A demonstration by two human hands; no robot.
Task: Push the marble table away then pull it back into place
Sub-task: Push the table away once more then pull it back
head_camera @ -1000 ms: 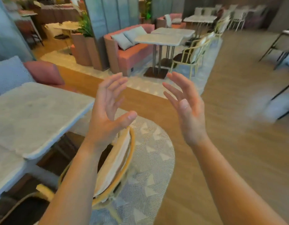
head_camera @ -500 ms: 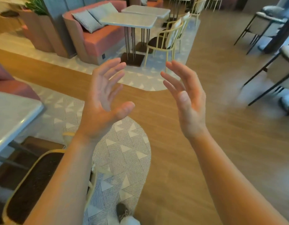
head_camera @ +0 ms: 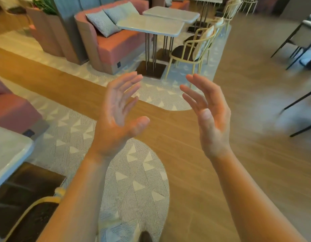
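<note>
My left hand [head_camera: 118, 116] and my right hand [head_camera: 208, 117] are raised in front of me, palms facing each other, fingers spread and relaxed, holding nothing. A marble table [head_camera: 151, 24] on thin metal legs stands ahead beyond both hands, next to a pink sofa [head_camera: 114, 48]. A second marble table [head_camera: 172, 13] stands right behind it. The corner of another marble table [head_camera: 8, 152] shows at the left edge, below and left of my left hand. Neither hand touches any table.
A cream metal chair [head_camera: 191, 51] stands at the right of the far table. Another cream chair [head_camera: 34, 217] is at bottom left. Patterned grey rugs [head_camera: 133, 180] lie on the wooden floor [head_camera: 238, 119]. Black-legged chairs [head_camera: 301, 41] stand at the right. A planter [head_camera: 44, 30] is far left.
The view has swung right and forward: the near table slid out to the left edge and the far table came closer. Both hands stay raised and empty.
</note>
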